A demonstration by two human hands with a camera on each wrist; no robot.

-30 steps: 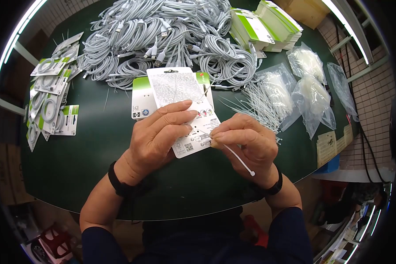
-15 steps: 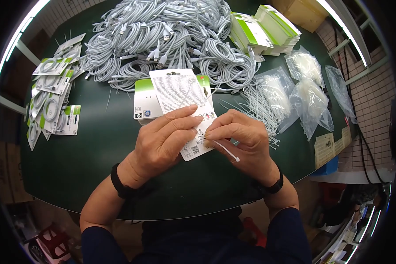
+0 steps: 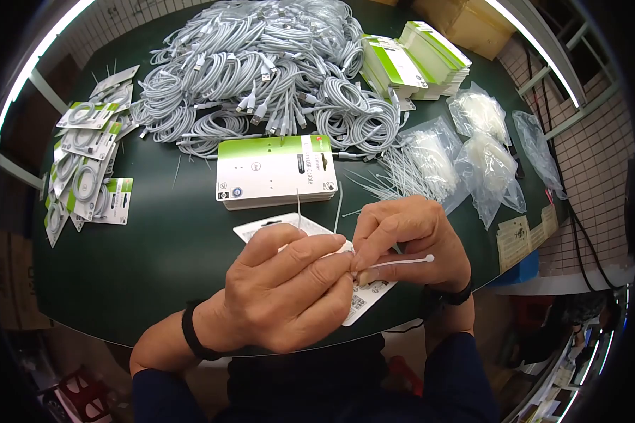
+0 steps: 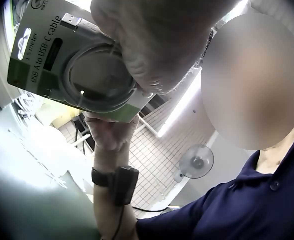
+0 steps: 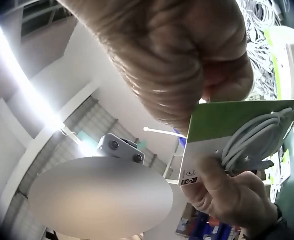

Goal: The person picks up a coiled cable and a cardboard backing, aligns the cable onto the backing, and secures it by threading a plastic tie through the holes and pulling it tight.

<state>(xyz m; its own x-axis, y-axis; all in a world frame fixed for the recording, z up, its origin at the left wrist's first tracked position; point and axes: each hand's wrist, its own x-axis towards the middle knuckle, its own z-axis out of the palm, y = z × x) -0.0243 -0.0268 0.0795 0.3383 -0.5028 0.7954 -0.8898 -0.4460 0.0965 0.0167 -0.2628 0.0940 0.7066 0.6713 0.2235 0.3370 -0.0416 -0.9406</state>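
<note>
My left hand [image 3: 289, 289] grips a cardboard packaging card [image 3: 261, 225] close to the table's front edge. A coiled grey USB cable [image 4: 67, 75] lies against the card's printed front, as the left wrist view shows. Thumb and fingers of my right hand [image 3: 413, 240] pinch a white cable tie [image 3: 409, 261] at the card's back, its small head pointing right. Fingertips of both hands meet there and hide part of the tie. Two thin tie ends stick up past the card's far side. In the right wrist view, my left thumb presses near the cable [image 5: 237, 145].
A stack of cards [image 3: 275, 166] sits just beyond my hands, below a large heap of grey cables [image 3: 261, 63]. Carded cables [image 3: 85, 180] pile up at left. Loose cable ties [image 3: 395, 176], bags of ties [image 3: 490, 166] and more card stacks [image 3: 437, 63] are at right.
The card has come towards me and tilted flatter, uncovering the card stack behind it. My left hand has turned, its fingers closing in beside the right. The tie has swung from slanting down to nearly level.
</note>
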